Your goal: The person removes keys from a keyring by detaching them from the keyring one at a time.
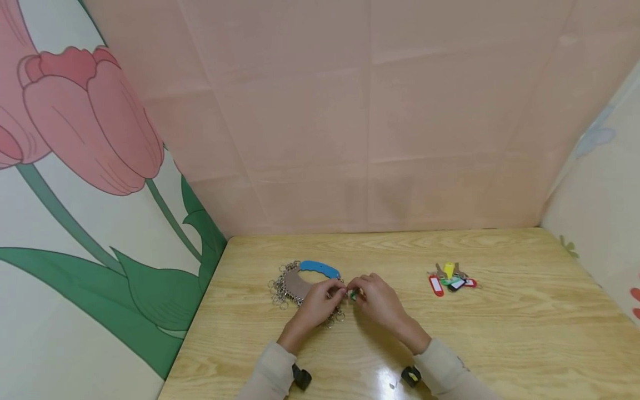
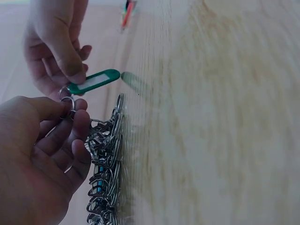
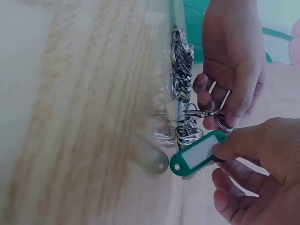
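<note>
Near the middle of the table, my left hand [image 1: 318, 303] pinches a metal split ring [image 2: 73, 106] between thumb and fingers. My right hand [image 1: 382, 300] holds a green key tag [image 3: 197, 153] with a white label, its thumb on the label. The tag's end with its small ring meets the split ring; whether they are linked is hard to tell. Beneath and left of my left hand lies a curved brown key ring holder [image 1: 296, 284] with a blue handle [image 1: 320, 269]. Many metal clips and rings [image 2: 110, 154] line its edge, and my left hand covers part of it.
To the right lies a small pile of keys and tags: a yellow tag [image 1: 449, 270], a red tag [image 1: 436, 285], a black tag [image 1: 457, 285] and others. The wooden tabletop [image 1: 525, 333] meets a pink backdrop behind and printed walls at the sides.
</note>
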Motion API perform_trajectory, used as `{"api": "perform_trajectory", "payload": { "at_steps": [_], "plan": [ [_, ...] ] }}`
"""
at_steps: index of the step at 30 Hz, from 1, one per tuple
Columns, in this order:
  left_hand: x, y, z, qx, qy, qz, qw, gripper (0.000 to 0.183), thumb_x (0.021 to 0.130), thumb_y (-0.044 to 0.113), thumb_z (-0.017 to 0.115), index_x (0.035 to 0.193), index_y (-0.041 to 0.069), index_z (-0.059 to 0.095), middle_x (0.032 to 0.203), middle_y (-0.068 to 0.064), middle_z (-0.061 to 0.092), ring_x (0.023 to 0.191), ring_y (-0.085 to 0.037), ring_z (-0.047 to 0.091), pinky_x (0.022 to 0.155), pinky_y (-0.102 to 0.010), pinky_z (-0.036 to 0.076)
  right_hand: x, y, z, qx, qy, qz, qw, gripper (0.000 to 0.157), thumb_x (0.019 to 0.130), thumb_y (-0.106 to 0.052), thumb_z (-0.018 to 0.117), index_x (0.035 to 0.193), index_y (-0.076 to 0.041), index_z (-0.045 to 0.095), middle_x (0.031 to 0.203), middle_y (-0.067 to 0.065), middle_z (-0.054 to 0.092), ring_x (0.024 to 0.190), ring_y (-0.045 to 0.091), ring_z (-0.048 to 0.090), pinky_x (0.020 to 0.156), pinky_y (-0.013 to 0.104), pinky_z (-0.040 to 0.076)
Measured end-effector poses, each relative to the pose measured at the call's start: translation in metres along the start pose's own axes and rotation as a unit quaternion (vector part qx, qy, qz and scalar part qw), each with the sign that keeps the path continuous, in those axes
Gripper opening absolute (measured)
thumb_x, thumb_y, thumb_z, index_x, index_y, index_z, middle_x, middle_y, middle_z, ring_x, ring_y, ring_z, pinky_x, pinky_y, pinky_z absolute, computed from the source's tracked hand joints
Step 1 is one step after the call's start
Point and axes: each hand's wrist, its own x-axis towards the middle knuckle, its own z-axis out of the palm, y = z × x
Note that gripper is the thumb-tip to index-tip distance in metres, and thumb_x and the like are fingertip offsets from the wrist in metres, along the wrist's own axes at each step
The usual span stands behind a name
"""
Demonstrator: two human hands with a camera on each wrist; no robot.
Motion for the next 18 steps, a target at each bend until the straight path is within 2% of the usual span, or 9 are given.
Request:
{"api": "perform_trajectory", "payload": {
  "at_steps": [5, 12, 18],
  "plan": [
    [0.0002, -0.0012, 0.0011, 0.002, -0.003, -0.003, 1.0000, 0.016, 0.110, 0.026, 0.062, 0.114, 0.019, 0.076, 0.110, 0.002, 0.077, 0.089, -0.003, 0.064, 0.078, -0.023, 0.053, -0.0007, 0.0021, 0.0025, 0.006, -0.009, 0.022, 1.000, 0.022, 0.085, 0.002, 0.084, 0.096, -0.012, 0.073, 0.096, 0.000, 0.072, 0.086, 0.015, 0.063, 0.074, 0.032, 0.057],
    [0.0007, -0.0022, 0.0027, 0.003, -0.002, -0.006, 1.0000, 0.016, 0.110, 0.025, 0.062, 0.114, 0.018, 0.076, 0.107, 0.001, 0.077, 0.086, -0.003, 0.063, 0.075, -0.023, 0.053, -0.0026, 0.0040, 0.0051, -0.007, 0.029, 0.018, 0.999, 0.025, 0.083, -0.001, 0.086, 0.091, -0.015, 0.067, 0.092, -0.003, 0.063, 0.076, 0.012, 0.061, 0.064, 0.029, 0.052],
    [0.0007, -0.0011, 0.0030, 0.006, 0.002, 0.000, 1.0000, 0.015, 0.110, 0.022, 0.063, 0.114, 0.018, 0.076, 0.110, 0.001, 0.078, 0.090, -0.004, 0.066, 0.079, -0.023, 0.054, -0.0030, 0.0005, 0.0056, -0.011, 0.022, 0.009, 1.000, 0.025, 0.080, -0.011, 0.089, 0.091, -0.019, 0.068, 0.089, -0.007, 0.064, 0.071, 0.009, 0.061, 0.059, 0.027, 0.049]
  ]
}}
